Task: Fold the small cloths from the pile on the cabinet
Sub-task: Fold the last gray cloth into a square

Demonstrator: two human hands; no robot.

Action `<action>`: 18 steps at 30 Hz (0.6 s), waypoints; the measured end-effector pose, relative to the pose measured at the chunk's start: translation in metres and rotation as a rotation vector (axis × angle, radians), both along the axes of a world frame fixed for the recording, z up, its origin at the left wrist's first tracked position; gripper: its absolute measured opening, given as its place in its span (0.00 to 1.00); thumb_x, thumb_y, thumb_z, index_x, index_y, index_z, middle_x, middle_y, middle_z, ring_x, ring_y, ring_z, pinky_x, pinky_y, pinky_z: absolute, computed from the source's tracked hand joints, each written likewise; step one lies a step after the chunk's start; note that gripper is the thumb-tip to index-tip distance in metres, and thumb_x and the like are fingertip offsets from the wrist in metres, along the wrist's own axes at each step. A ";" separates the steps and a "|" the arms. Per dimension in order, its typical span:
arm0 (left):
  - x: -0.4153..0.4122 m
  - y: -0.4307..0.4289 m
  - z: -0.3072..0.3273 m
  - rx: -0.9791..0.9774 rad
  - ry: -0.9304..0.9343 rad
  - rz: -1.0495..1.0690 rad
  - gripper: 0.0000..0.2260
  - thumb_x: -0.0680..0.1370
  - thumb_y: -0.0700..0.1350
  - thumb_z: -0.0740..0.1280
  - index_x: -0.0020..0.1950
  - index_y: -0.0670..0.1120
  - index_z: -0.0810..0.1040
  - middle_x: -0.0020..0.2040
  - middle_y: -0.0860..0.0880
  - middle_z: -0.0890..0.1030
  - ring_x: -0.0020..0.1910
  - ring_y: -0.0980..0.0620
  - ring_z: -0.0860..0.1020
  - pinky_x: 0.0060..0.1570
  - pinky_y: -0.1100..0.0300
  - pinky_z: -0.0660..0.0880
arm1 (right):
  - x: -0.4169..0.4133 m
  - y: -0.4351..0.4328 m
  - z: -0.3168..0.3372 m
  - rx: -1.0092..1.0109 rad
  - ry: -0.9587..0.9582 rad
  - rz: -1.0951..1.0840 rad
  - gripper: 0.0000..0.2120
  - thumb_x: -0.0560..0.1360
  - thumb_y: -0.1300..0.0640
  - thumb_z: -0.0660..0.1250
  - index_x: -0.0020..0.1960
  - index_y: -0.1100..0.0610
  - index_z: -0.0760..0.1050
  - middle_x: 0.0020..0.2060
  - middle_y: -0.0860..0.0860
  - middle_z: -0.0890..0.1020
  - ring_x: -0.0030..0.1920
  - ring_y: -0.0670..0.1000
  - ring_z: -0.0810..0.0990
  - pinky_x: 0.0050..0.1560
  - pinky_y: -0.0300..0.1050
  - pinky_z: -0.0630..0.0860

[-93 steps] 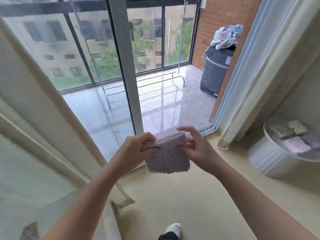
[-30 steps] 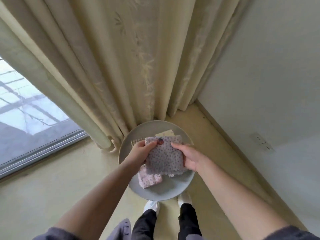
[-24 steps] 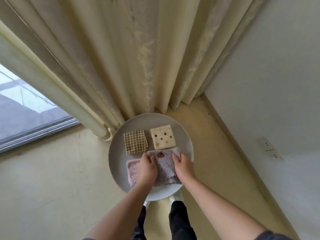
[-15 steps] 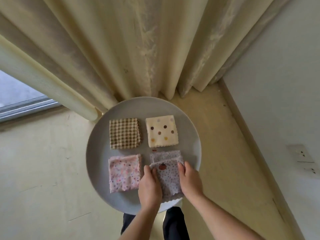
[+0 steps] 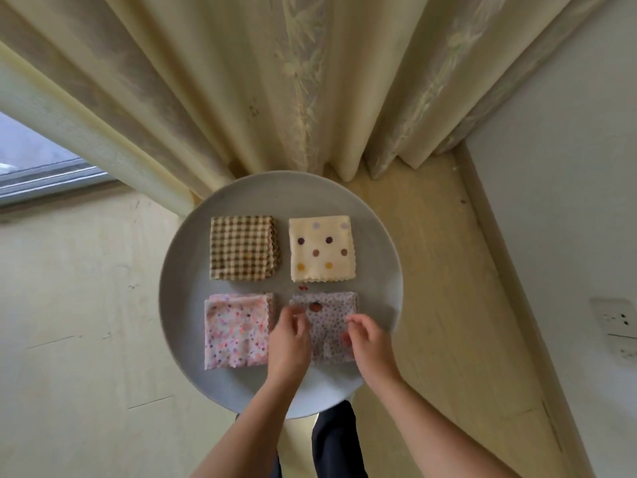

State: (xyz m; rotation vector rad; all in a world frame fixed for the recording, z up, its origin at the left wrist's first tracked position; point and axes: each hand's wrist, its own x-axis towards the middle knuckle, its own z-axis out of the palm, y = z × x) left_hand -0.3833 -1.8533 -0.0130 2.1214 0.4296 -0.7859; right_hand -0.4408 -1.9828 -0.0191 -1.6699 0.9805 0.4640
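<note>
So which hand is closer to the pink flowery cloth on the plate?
Left. The left hand is right beside the pink flowery cloth; the right hand is farther off, at the other side of the purple dotted cloth.

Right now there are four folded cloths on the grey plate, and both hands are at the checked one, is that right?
Not quite. The head view shows the left hand and the right hand at the lilac dotted cloth, near right on the grey plate. The checked cloth, far left, lies untouched. Four folded cloths is right.
</note>
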 end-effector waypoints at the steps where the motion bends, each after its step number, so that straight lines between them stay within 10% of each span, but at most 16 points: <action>1: 0.002 0.001 0.001 -0.083 0.127 0.004 0.11 0.83 0.48 0.56 0.62 0.49 0.74 0.56 0.47 0.80 0.55 0.48 0.78 0.53 0.54 0.74 | 0.004 0.001 0.004 0.119 0.034 -0.029 0.10 0.83 0.54 0.58 0.61 0.48 0.75 0.59 0.48 0.80 0.61 0.50 0.78 0.61 0.49 0.77; 4: 0.016 0.005 0.017 -0.214 0.374 0.080 0.16 0.84 0.51 0.53 0.69 0.49 0.70 0.65 0.45 0.75 0.64 0.44 0.74 0.64 0.45 0.71 | 0.018 0.002 0.017 0.223 0.122 -0.101 0.20 0.84 0.51 0.55 0.75 0.51 0.65 0.73 0.50 0.69 0.73 0.53 0.67 0.72 0.54 0.66; 10: 0.023 0.044 0.111 -0.299 0.274 -0.046 0.13 0.84 0.49 0.54 0.64 0.46 0.72 0.61 0.45 0.76 0.62 0.44 0.75 0.61 0.48 0.72 | 0.025 0.022 0.096 0.156 0.096 -0.088 0.20 0.84 0.52 0.56 0.75 0.52 0.65 0.73 0.51 0.68 0.72 0.53 0.67 0.72 0.53 0.65; 13: 0.012 0.095 0.169 -0.325 0.227 -0.088 0.09 0.84 0.46 0.55 0.47 0.51 0.71 0.44 0.50 0.75 0.49 0.47 0.76 0.47 0.55 0.71 | 0.022 0.065 0.146 0.138 0.088 -0.077 0.19 0.84 0.54 0.56 0.73 0.55 0.66 0.69 0.52 0.72 0.67 0.54 0.72 0.65 0.53 0.72; 18: -0.022 0.237 0.251 -0.367 0.176 -0.069 0.08 0.83 0.46 0.58 0.57 0.44 0.74 0.52 0.46 0.79 0.43 0.50 0.78 0.39 0.59 0.71 | 0.010 0.189 0.223 0.126 0.029 0.045 0.13 0.83 0.54 0.57 0.65 0.55 0.72 0.59 0.53 0.80 0.54 0.51 0.79 0.48 0.46 0.76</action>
